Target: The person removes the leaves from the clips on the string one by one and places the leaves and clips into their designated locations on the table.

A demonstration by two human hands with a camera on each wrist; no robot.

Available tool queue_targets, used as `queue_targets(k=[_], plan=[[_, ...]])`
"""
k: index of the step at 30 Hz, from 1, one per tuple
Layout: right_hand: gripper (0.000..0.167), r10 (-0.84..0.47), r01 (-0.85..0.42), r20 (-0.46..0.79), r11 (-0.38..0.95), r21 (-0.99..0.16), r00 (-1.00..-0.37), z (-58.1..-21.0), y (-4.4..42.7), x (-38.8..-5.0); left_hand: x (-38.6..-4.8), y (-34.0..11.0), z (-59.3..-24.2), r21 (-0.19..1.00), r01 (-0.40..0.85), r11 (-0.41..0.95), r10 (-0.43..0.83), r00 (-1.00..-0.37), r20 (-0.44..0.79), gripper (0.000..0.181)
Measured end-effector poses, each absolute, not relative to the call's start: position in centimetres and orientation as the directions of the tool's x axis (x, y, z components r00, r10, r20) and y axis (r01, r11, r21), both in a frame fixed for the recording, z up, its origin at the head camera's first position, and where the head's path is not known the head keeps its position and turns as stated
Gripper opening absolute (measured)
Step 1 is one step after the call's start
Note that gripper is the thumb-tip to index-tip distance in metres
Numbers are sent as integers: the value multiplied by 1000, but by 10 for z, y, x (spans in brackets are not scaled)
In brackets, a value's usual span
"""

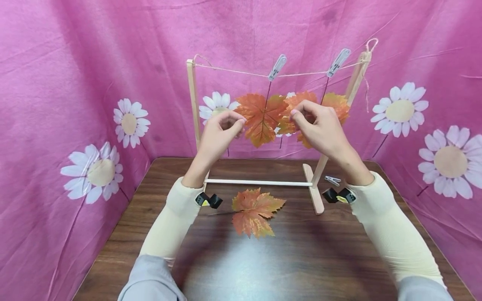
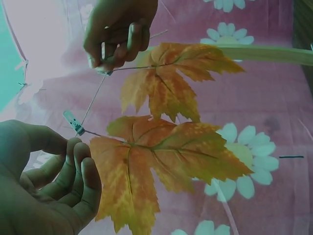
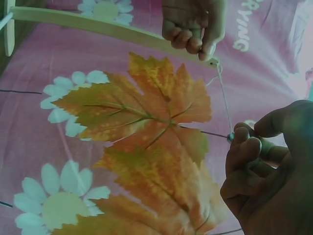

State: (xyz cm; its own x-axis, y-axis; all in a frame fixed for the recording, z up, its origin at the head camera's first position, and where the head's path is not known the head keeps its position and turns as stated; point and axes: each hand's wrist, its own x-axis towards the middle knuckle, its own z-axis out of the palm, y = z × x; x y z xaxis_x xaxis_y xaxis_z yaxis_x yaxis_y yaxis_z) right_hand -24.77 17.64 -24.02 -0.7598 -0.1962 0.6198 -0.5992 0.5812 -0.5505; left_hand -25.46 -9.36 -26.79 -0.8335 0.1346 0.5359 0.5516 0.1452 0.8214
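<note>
Left hand [image 1: 221,133] loosely curled, nothing pinched; right hand [image 1: 324,128] curled, can't tell if pinching. Hung leaves [image 1: 260,119] beyond fingers. Likely mid-hanging; next probably needs loose leaf [image 1: 253,212] below.

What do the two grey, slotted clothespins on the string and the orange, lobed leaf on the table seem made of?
Grey, slotted clothespins: probably smooth plastic, from their uniform colour and neat cutouts. Orange, lobed leaf: perhaps thin fabric, fairly matte, from its blotchy, printed look.
</note>
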Motion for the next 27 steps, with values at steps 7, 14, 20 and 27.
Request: queue_targets(k=[7, 14, 20, 27], plan=[[23, -204, -613, 633, 579, -537, -747, -220, 171, -253, -262, -83, -252, 831, 542, 128, 130, -840, 528, 15], [21, -189, -595, 610, 559, -577, -770, -198, 167, -259, -271, -72, -238, 839, 526, 139, 123, -850, 513, 15], [17, -194, -574, 584, 575, -583, -788, -173, 170, -265, -279, -61, -229, 840, 520, 153, 121, -854, 506, 12], [9, -185, -517, 527, 611, -600, -829, -145, 175, -275, -289, -49, -219, 829, 529, 185, 89, -849, 522, 11]])
